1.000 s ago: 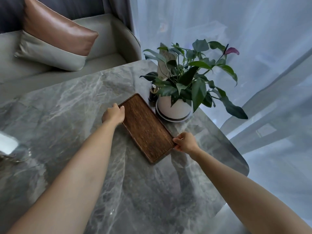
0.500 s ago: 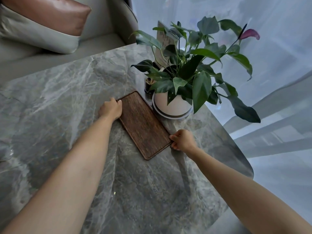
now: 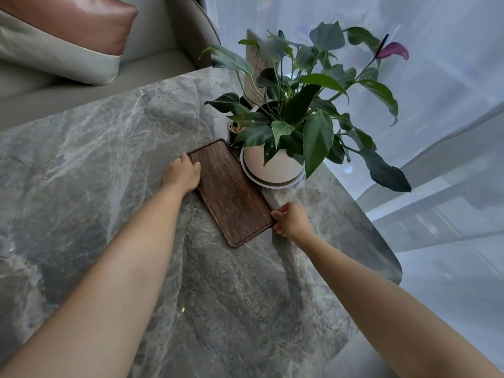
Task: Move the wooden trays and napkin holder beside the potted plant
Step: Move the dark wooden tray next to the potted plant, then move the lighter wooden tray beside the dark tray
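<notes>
Dark wooden tray (image 3: 231, 190) lies flat on the marble bench (image 3: 109, 165), its long edge against the potted plant (image 3: 274, 165). Left hand (image 3: 181, 173) curls over the far rim, right hand (image 3: 293, 219) pinches the near corner, apparently squaring it.

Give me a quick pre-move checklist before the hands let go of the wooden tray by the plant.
1. Wooden tray flat on the marble table: ok.
2. Tray beside the potted plant: ok, its long edge runs along the pot's saucer; contact cannot tell.
3. Left hand on the tray's far left edge: ok; grip cannot tell.
4. Right hand on the near right corner: ok; grip cannot tell.
5. Small dark holder behind the tray's far end left upright: ok.
6. Other trays and napkin holder placed: cannot tell, none in view.
</notes>
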Action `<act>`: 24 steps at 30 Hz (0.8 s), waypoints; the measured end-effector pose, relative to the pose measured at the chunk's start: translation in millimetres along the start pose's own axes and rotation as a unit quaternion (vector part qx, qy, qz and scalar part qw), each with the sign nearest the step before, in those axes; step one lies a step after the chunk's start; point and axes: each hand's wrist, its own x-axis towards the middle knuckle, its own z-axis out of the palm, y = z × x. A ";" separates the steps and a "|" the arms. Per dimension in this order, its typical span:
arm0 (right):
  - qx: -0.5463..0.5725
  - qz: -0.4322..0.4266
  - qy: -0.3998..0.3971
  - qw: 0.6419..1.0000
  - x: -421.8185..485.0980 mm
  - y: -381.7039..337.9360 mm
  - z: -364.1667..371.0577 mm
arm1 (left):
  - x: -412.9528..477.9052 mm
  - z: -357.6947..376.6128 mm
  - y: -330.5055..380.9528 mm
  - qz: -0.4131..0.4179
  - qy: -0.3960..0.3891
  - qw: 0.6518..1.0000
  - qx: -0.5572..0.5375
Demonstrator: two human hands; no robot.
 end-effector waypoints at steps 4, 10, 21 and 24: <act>-0.047 0.003 0.037 0.998 -18.3 -9.3 -3.1 | -11.8 -7.5 -5.8 0.018 0.007 0.999 0.035; -0.121 -0.115 0.121 0.979 -48.1 -33.6 0.2 | -39.6 -29.7 -25.7 0.076 0.080 0.982 0.154; -0.290 -0.299 0.114 0.902 -101.1 -127.7 78.2 | -107.2 -92.5 -126.2 0.067 0.145 0.969 0.186; -0.315 -0.325 0.099 0.886 -121.7 -160.0 109.8 | -130.4 -111.3 -172.0 0.048 0.163 0.968 0.184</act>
